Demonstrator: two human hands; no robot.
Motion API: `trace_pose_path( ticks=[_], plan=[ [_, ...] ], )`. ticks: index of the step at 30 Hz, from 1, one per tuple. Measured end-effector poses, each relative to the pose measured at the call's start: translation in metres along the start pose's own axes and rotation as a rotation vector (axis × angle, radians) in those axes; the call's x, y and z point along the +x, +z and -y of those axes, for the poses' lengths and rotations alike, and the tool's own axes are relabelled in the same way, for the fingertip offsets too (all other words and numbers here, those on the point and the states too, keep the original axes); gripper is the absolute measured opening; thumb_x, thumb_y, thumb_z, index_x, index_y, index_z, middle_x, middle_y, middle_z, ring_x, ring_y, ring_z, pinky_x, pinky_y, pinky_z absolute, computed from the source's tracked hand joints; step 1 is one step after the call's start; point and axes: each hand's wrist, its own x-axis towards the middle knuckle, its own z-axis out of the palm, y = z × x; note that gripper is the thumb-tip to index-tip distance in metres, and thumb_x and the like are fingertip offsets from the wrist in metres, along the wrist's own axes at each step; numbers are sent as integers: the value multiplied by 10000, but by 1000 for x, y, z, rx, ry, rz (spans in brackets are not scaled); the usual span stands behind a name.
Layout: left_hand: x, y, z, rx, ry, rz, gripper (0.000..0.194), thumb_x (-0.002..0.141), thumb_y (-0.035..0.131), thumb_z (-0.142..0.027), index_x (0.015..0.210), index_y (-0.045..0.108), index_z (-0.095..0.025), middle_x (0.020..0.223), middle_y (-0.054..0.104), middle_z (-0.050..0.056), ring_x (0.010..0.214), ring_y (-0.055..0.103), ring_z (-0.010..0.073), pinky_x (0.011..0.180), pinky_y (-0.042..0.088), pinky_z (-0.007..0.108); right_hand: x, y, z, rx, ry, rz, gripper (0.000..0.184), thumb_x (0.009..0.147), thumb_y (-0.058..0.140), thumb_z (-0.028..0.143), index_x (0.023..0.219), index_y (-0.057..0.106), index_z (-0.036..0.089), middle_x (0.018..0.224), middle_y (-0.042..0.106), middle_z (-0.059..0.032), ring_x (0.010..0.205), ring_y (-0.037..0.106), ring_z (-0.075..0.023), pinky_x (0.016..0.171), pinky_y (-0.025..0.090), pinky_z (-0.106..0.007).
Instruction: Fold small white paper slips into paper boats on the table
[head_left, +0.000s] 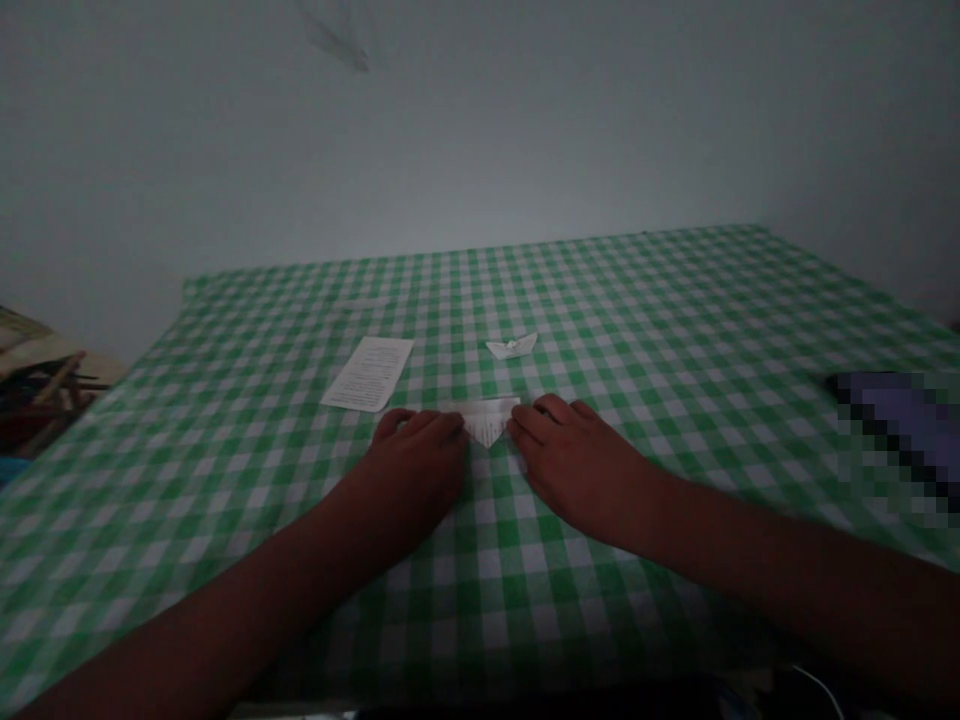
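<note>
A printed sheet of paper, folded to a downward point (488,420), lies on the checked tablecloth between my hands. My left hand (420,455) is closed at its left side, with curled fingers pressing on the paper. At the right edge, my right hand (574,450) has its fingers bent and bunched together on the same paper. The fingertips cover both side parts of the fold. Just beyond sits a small white paper boat (512,346), touched by neither hand. A flat printed sheet (369,374) rests to the left, beyond my left hand.
The green-and-white checked tablecloth (675,330) covers the table up to the pale wall (480,130). At the right edge lies a dark, blurred-out flat object (907,420). Cluttered items (56,385) stand off the table's left side.
</note>
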Motion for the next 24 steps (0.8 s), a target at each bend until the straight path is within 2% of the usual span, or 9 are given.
trace_pose_path(
  ticks=[4,8,14,18,24],
  plan=[
    [-1,-4,-1,31,100,28,201,915,512,-92,1056,654,-86,1171,655,146,1057,608,266,996,458,470,0,0,-2,36,4,11,288,978,430,147,1187,624,102,1245,606,-139,1090,522,-283,888,466,-438],
    [1,-2,-1,39,127,13,181,914,488,-69,1015,636,-98,1107,658,139,1014,615,250,965,489,425,-1,-2,-2,16,-32,22,294,970,429,140,1185,623,86,1237,605,-155,1099,516,-289,881,463,-440],
    [4,-3,-12,125,128,12,177,932,463,-117,984,632,-107,1043,649,143,980,612,270,968,486,480,-3,-3,5,-81,-94,11,316,980,401,174,1174,628,73,1250,599,-195,1094,519,-316,869,442,-462],
    [5,-3,-18,161,113,28,219,935,426,-108,1004,633,-95,1057,643,173,1037,609,301,976,480,511,-3,-4,7,-114,-111,16,338,973,387,159,1201,616,60,1274,595,-216,1091,532,-324,860,444,-474],
    [4,2,-19,171,104,47,246,952,411,-115,1060,629,-77,1117,640,194,1099,604,316,1009,475,529,-3,-1,5,-60,-145,10,386,977,382,162,1301,568,65,1403,547,-189,1181,528,-312,911,459,-482]
  ],
)
